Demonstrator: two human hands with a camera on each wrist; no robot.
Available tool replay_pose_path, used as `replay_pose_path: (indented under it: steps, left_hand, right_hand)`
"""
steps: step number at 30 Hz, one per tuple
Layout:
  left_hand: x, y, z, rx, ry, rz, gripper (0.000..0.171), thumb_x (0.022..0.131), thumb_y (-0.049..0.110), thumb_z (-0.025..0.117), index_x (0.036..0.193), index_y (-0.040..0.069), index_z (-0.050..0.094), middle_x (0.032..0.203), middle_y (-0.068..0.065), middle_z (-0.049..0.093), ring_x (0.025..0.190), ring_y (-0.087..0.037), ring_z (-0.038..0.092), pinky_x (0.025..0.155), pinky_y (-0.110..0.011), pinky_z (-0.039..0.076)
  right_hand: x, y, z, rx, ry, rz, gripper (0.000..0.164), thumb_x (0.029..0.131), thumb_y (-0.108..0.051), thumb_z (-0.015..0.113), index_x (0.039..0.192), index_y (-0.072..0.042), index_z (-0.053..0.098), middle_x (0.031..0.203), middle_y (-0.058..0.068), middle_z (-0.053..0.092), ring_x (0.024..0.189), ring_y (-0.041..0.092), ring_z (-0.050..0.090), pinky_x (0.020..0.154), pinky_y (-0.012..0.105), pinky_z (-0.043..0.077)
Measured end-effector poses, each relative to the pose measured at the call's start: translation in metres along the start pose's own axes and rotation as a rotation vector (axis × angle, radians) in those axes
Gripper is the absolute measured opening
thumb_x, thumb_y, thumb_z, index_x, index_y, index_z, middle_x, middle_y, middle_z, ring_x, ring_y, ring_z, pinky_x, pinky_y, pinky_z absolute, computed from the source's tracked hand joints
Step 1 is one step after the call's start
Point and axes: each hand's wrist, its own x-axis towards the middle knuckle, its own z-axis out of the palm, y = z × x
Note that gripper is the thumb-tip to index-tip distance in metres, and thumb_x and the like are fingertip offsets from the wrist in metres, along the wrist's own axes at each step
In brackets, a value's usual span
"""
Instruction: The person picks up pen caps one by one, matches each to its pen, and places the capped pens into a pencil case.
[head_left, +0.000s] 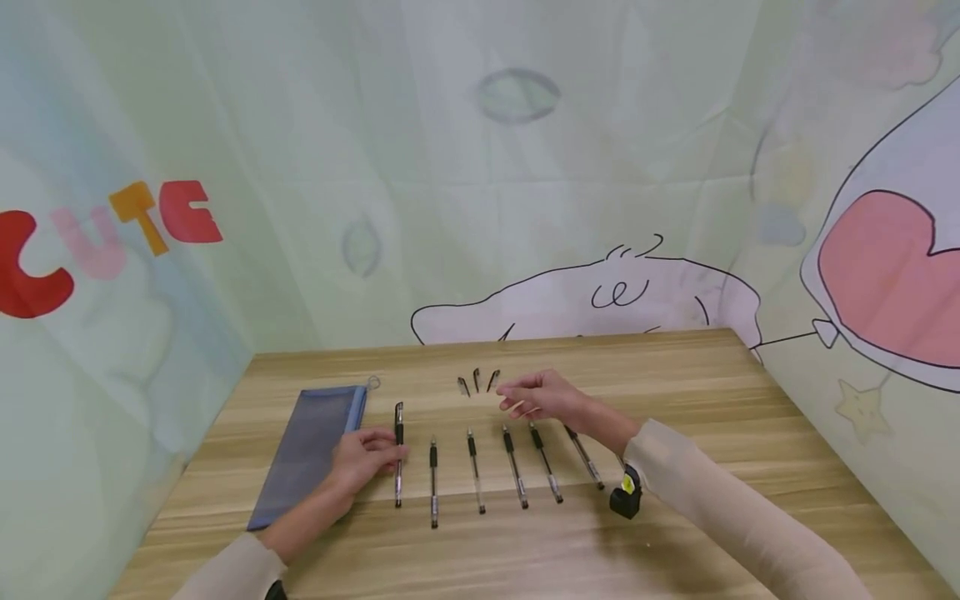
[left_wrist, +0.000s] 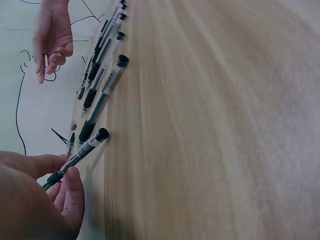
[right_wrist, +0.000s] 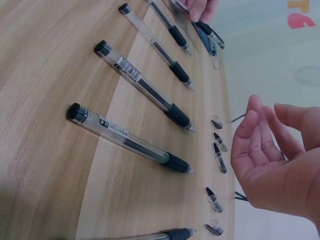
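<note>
My left hand (head_left: 366, 460) pinches a capped gel pen (head_left: 399, 483) between thumb and fingers, its black end (left_wrist: 102, 134) pointing up and away from the hand in the left wrist view. Beside it lie several uncapped gel pens in a row, among them one (head_left: 433, 487) nearest the held pen and another (right_wrist: 132, 140) with a black grip. My right hand (head_left: 546, 395) hovers over the far ends of the row, fingers loosely bent and holding nothing. Close to its fingertips are several loose clear pen caps (head_left: 476, 380) with black clips, some hidden behind this hand in the head view.
A blue mesh zip pouch (head_left: 307, 450) lies left of my left hand, its pull ring toward the back. The wooden table (head_left: 675, 375) meets a printed curtain (head_left: 315, 250) at the back and sides.
</note>
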Motion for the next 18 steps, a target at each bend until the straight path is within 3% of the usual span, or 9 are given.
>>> replay_pose_path:
  steps: [11,18]
  left_hand:
    - [0.0025,-0.0047,0.0086,0.178,0.100,0.101,0.032,0.082,0.007,0.084,0.106,-0.009,0.072,0.081,-0.009,0.075,0.063,-0.011,0.070,0.060,-0.024,0.059]
    - [0.0034,-0.0017,0.0093,0.260,0.103,0.137,0.035,0.079,0.010,0.087,0.105,-0.010,0.073,0.081,-0.013,0.076,0.060,-0.012,0.069,0.057,-0.022,0.056]
  right_hand:
    - [-0.0066,0.0026,-0.0042,0.006,-0.004,0.002,0.040,0.105,-0.020,0.060,0.136,0.004,0.060,0.099,0.000,0.077,0.084,0.009,0.072,0.079,0.027,0.058]
    - [-0.0066,0.0058,-0.0073,0.029,-0.003,0.008,0.040,0.104,-0.019,0.060,0.136,0.006,0.059,0.111,0.017,0.075,0.084,0.010,0.072,0.075,0.023,0.057]
